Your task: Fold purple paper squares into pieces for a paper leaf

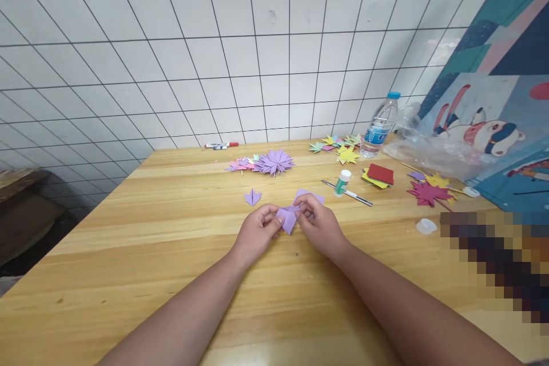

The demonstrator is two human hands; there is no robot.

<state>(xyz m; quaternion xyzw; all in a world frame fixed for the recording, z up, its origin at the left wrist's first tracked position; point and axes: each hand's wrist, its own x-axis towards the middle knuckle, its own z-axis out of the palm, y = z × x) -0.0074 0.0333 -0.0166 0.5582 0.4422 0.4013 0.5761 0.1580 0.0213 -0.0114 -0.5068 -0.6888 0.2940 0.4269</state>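
Between my two hands is a folded piece of purple paper (pixel 289 222), its point turned down toward me. My left hand (pixel 258 231) pinches its left side between thumb and fingers. On the other side my right hand (pixel 319 225) pinches the right edge. Just behind the right fingers lies another sheet of purple paper (pixel 315 197), partly hidden by them. A small folded purple paper piece (pixel 253 197) rests on the table beyond my left hand. Farther back sits a pile of purple folded paper leaves (pixel 275 162).
A glue stick (pixel 342 182) stands by a craft knife (pixel 359 198). Behind them are a red paper stack (pixel 380 174) and a water bottle (pixel 380 126). Paper leaves (pixel 429 190) and a small clear cap (pixel 426 226) lie right. Markers (pixel 222 145) lie near the tiled wall.
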